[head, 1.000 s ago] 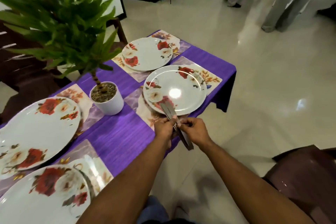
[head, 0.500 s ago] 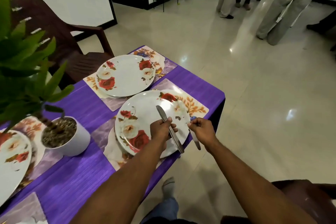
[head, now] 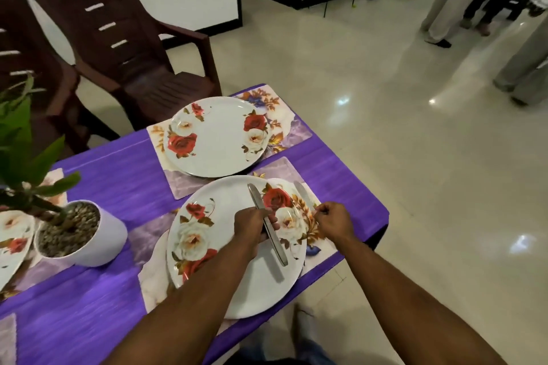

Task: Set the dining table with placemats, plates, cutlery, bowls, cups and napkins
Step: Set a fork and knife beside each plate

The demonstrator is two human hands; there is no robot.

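Observation:
A floral plate [head: 252, 284] sits on a placemat [head: 321, 247] at the table's near right corner. My left hand [head: 252, 225] grips a table knife [head: 274, 241] by its middle, held just above this plate with the blade pointing away. My right hand [head: 333, 221] pinches the handle of a second knife [head: 302, 192], which lies along the placemat right of the plate. A second floral plate [head: 219, 142] rests on its own placemat [head: 292, 133] just beyond.
A purple cloth [head: 118, 184] covers the table; its right edge [head: 382, 216] drops to the tiled floor. A white potted plant [head: 98, 243] stands left of the near plate, with another plate [head: 13, 246] further left. Brown chairs [head: 139, 68] stand behind; people [head: 456, 0] stand far right.
The two knives, held together a second ago, have been split. My right hand moved one rightward onto the placemat beside the plate, while my left hand keeps the other over the plate.

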